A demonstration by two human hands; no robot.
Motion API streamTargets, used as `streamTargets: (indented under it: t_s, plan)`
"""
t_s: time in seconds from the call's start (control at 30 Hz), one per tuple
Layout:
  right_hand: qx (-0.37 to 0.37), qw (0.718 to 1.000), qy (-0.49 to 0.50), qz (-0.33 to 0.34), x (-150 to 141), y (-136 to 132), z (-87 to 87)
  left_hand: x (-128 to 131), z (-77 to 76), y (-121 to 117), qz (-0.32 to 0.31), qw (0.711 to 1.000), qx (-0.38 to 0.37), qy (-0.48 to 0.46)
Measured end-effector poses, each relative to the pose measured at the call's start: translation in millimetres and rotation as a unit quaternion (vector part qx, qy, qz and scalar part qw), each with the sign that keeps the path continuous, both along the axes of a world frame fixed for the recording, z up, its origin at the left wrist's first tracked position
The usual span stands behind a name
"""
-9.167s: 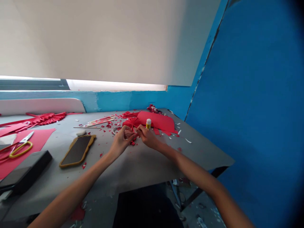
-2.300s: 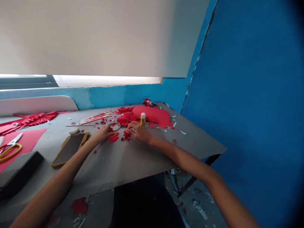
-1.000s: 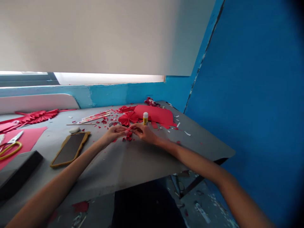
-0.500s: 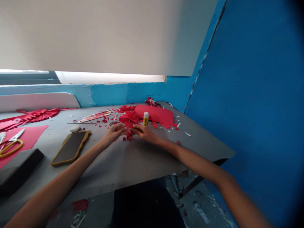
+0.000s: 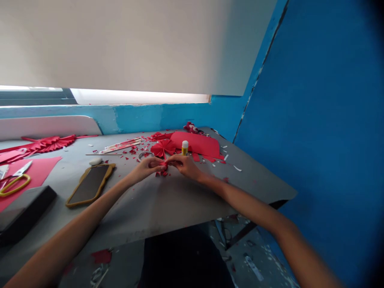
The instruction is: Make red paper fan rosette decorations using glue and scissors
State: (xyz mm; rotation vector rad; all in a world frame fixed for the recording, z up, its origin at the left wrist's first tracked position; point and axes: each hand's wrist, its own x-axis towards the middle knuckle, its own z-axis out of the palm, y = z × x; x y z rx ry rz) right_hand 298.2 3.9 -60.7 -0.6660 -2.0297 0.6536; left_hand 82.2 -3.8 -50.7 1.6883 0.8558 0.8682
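Observation:
My left hand (image 5: 149, 165) and my right hand (image 5: 184, 164) meet over the grey table (image 5: 168, 200), fingers pinched together on a small folded red paper piece (image 5: 163, 164). Loose red scraps (image 5: 160, 173) lie just below the hands. Right behind them a pleated red paper rosette (image 5: 162, 147) lies flat, with a yellow glue stick (image 5: 185, 147) standing upright beside it and a red paper sheet (image 5: 200, 144) further back.
A phone in a brown case (image 5: 89, 184) lies to the left, a white eraser (image 5: 95, 161) above it. Yellow-handled scissors (image 5: 14, 183) rest on red paper at the far left, near a dark box (image 5: 24, 213). Wooden sticks (image 5: 120, 146) and a tape ring (image 5: 145, 155) lie behind. A blue wall stands on the right.
My left hand came back from the scraps near the tape ring and joined my right hand. Both now pinch the small red piece, lifted slightly off the table.

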Motion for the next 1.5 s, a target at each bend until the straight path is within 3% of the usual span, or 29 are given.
streamTargets:
  t_s: [0.33,0.47,0.67,0.83,1.07,1.33,1.5]
  plan:
    - [-0.002,0.997,-0.052,0.051,4,-5,11.6,-2,-5.3,4,0.026,0.998,-0.049,-0.012]
    - [-0.033,0.997,-0.071,0.012,6,-7,14.9,-1,-5.5,3,0.030,0.998,-0.057,-0.012]
    - [-0.046,0.996,-0.063,-0.031,3,-4,7.6,2,-8.5,1,0.012,0.999,-0.037,-0.008]
    - [-0.071,0.997,-0.016,-0.010,0,-2,2.6,1,-15.5,3,0.005,0.999,-0.030,-0.014]
    - [-0.071,0.997,0.011,-0.004,-3,-1,-0.3,2,-18.5,5,-0.007,0.997,-0.077,-0.010]
    - [-0.079,0.996,0.011,-0.031,-4,-2,-0.4,2,-11.8,3,0.000,1.000,0.003,0.025]
    - [-0.086,0.996,0.019,-0.026,-6,-3,-0.6,4,-7.6,0,0.011,1.000,0.010,0.021]
